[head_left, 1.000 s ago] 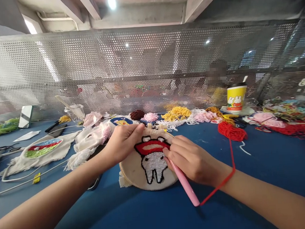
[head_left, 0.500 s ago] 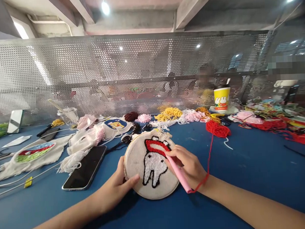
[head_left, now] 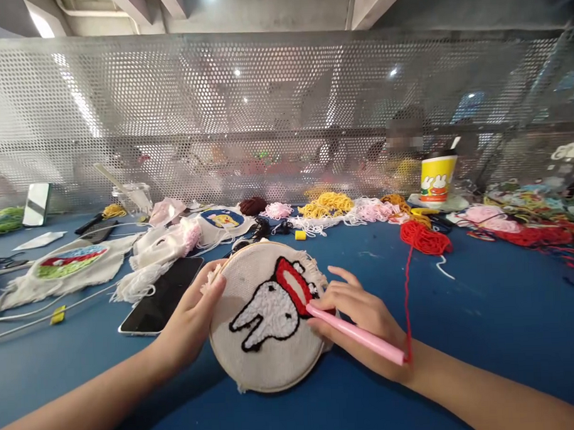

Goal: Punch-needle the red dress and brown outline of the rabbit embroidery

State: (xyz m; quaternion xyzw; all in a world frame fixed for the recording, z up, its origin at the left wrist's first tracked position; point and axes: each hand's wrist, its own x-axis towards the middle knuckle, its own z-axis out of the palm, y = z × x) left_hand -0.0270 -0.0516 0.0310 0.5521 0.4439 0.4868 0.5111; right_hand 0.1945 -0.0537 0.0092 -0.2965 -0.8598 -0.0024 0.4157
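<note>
My left hand (head_left: 194, 312) grips the left rim of a round embroidery hoop (head_left: 283, 373), thumb on the front of its cream cloth. Worked on the cloth is a white figure (head_left: 266, 313) with black outlines and a red top (head_left: 288, 284) around an unfilled strip; it lies tilted to the right. In my right hand (head_left: 372, 312) is a pink punch needle (head_left: 367, 341), its front end against the red area. The needle's tip is hidden. Red yarn (head_left: 407, 298) runs from the tool's back end up to a red yarn bundle (head_left: 424, 238) on the table.
A black phone (head_left: 153, 301) lies left of the hoop, near stitched cloth pieces (head_left: 72, 263) and white cables. Yellow yarn (head_left: 327, 205), pink yarn (head_left: 489, 219) and other bundles line the back. A yellow cup (head_left: 437, 179) stands at back right, before a perforated metal screen (head_left: 283, 115).
The hoop has turned clockwise, so the figure now leans right. My left hand has shifted up the left rim. The punch needle lies flatter, and the view has tilted down.
</note>
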